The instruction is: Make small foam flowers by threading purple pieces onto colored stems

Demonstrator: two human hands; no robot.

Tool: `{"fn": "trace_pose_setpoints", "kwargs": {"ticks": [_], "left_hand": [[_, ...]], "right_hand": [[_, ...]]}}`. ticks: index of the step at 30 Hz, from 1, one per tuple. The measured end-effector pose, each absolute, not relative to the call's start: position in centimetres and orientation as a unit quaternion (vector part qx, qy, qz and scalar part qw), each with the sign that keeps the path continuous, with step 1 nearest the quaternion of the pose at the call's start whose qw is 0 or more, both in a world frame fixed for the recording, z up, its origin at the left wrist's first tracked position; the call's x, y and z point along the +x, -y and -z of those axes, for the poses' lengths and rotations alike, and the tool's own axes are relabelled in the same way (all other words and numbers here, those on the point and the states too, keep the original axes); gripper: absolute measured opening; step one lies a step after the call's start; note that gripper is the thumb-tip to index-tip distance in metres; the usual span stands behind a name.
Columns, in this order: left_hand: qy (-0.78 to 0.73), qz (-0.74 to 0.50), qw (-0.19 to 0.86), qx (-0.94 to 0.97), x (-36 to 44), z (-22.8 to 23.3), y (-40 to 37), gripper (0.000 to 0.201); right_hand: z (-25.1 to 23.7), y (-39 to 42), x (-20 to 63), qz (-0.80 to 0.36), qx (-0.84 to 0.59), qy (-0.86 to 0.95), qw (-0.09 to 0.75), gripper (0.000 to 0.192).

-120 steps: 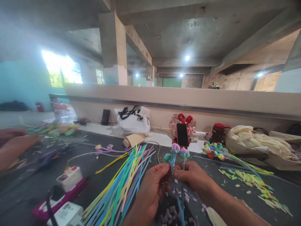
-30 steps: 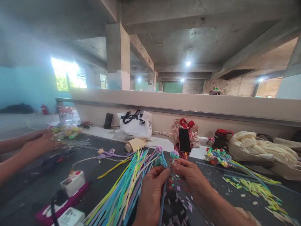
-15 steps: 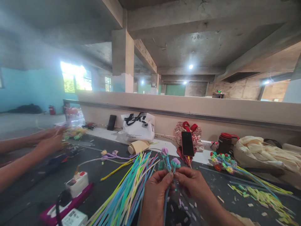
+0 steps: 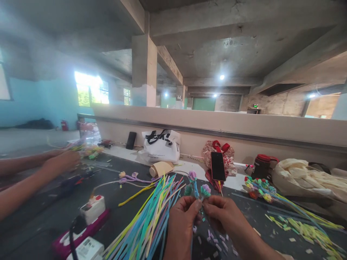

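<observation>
Low in the middle, my left hand (image 4: 187, 215) pinches the stems of a pipe-cleaner flower sprig (image 4: 195, 187), whose fuzzy blooms are purple and teal. My right hand (image 4: 223, 209) is closed on the same sprig, fingertips just under the right-hand purple and teal bloom (image 4: 205, 190). Both sets of fingertips nearly touch, and the lower stem is partly hidden by my hands. Beside my left hand lies a large bundle of coloured pipe cleaners (image 4: 148, 216). Small cut purple pieces (image 4: 217, 240) are scattered below my hands.
At left, another person's arms (image 4: 51, 168) reach over the table near a power strip (image 4: 84, 231) with chargers. Behind stand a white bag (image 4: 161, 146) and a phone (image 4: 218, 166). On the right are finished flowers (image 4: 260, 187), green clippings (image 4: 298, 227) and a cream cloth bag (image 4: 295, 177).
The view has shifted slightly, so everything sits a little further right. My hands keep their hold on the sprig. The other person's hands have moved a little at left.
</observation>
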State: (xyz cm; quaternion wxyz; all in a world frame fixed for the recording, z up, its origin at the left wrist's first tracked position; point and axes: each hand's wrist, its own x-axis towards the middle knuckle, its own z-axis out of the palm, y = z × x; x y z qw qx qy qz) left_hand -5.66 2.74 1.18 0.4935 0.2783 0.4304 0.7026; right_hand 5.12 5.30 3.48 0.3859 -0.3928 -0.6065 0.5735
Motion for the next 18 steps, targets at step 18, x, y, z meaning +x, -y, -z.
{"fn": "trace_pose_setpoints", "kwargs": {"ticks": [18], "left_hand": [[-0.402, -0.688, 0.518, 0.311, -5.6, -1.2, -2.8, 0.024]], "right_hand": [[-2.2, -4.2, 4.1, -0.758, -0.235, 0.406, 0.453, 0.016]]}}
